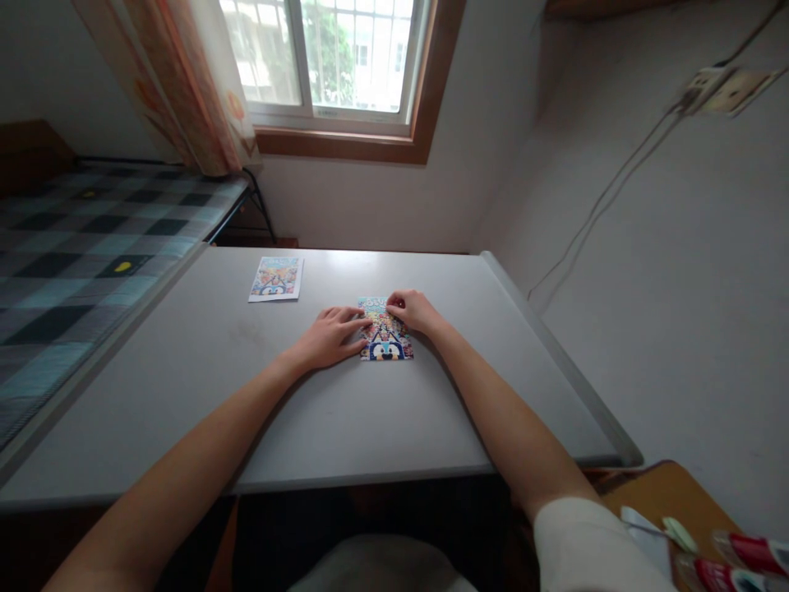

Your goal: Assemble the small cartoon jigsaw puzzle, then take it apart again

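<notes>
A small colourful jigsaw puzzle point(386, 351) lies flat on the light grey table, with a blue cartoon dog's face along its near edge. My left hand point(333, 337) rests beside it palm down, its fingers spread and the tips on the puzzle's left edge. At the upper right part of the puzzle, my right hand point(414, 311) has thumb and fingers pinched together. Whatever lies between those fingertips is too small to make out. Farther back on the left is a paper sheet point(275, 279) printed with a matching picture.
The table point(345, 436) has a raised rim on its right side. A bed point(117, 218) with a checked cover adjoins it on the left. At lower right, a brown stool-like surface point(675, 485) holds red-labelled bottles point(749, 549). Cables point(592, 218) hang along the right wall.
</notes>
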A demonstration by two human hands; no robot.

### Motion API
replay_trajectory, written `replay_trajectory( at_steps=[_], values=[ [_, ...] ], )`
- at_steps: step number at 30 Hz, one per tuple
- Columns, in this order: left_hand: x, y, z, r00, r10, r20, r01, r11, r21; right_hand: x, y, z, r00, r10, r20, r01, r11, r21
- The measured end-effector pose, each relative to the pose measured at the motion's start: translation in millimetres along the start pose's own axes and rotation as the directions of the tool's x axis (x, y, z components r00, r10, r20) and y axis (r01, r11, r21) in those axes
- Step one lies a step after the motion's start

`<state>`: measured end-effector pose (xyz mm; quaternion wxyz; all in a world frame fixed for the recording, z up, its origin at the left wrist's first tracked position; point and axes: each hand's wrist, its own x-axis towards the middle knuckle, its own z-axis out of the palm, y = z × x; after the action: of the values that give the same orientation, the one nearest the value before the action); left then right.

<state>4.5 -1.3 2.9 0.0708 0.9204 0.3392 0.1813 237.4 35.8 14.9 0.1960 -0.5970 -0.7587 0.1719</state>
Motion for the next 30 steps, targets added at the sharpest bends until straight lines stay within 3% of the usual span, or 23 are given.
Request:
replay_trajectory(
  at_steps=[9, 15, 26, 30],
  values=[
    [0.3, -1.0, 0.0, 1.0, -0.008, -0.006, 0.008, 1.0, -0.004, -9.8, -23.5, -2.9, 0.998, 0.005, -0.065, -0.022, 0.961, -0.277],
    [-0.2, 0.8, -1.3, 1.0, -0.014, -0.002, 0.014, 1.0, 0.009, -10.4, -25.2, 4.9, 0.993, -0.102, -0.063, 0.086, 0.972, -0.217],
    [-0.3, 1.3, -2.4, 1.0, -0.014, 0.003, 0.014, 1.0, 0.011, -16.8, -32.9, -0.9, 0.986, -0.164, 0.017, 0.161, 0.94, -0.3],
    [-0.2, 0.9, -1.9, 1.0, -0.013, -0.002, 0.013, 1.0, 0.008, -15.0, -30.6, 4.1, 0.985, -0.17, -0.027, 0.155, 0.948, -0.279]
  ],
)
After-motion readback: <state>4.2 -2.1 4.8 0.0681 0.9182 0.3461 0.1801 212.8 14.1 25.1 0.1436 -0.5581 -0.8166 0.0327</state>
